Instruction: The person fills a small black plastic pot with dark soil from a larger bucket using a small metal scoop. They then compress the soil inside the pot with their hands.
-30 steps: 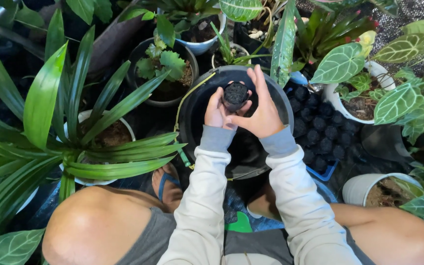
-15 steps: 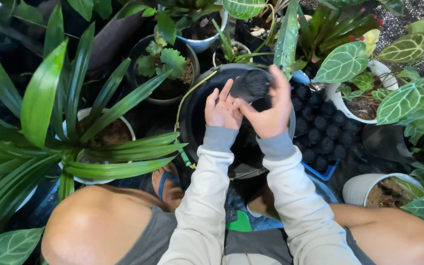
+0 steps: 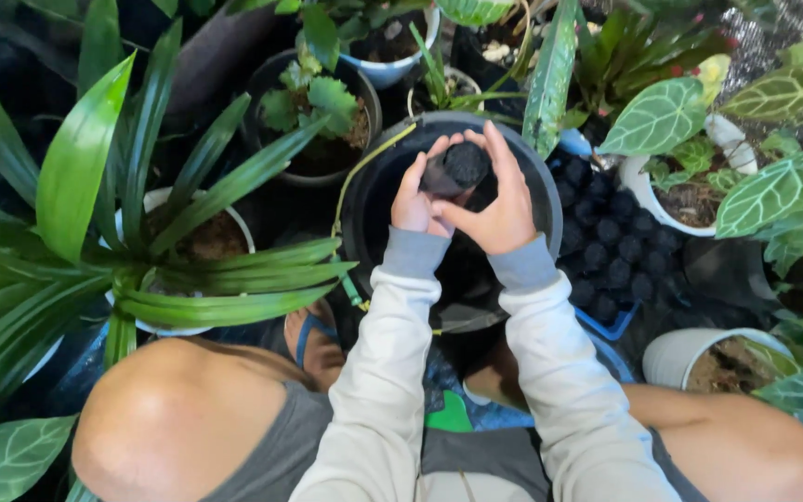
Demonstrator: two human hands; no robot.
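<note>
We see both hands raised over a large round black pot (image 3: 357, 209), cupping a small black pot (image 3: 455, 170) between them. The small pot is a soft-looking plastic cylinder, tilted so its mouth faces up and to the right, packed to the brim with dark, crumbly, coarse soil. Our left hand (image 3: 417, 193) wraps the lower side, its fingers curled closed against the wall; our right hand (image 3: 497, 206) closes around the other side, thumb across the front and fingers arched over the rim. Both wrists wear pale grey ribbed cuffs.

The big pot below is smooth and matte, with a thin yellow-green cord running along its left rim. Just to its right lies a blue tray (image 3: 611, 251) filled with many similar small black pots in tight rows. To the left, a plant with long, glossy strap-shaped leaves (image 3: 188, 288) grows from a white pot. At the right, heart-shaped leaves with pale veins (image 3: 764, 200) spread over white pots.
</note>
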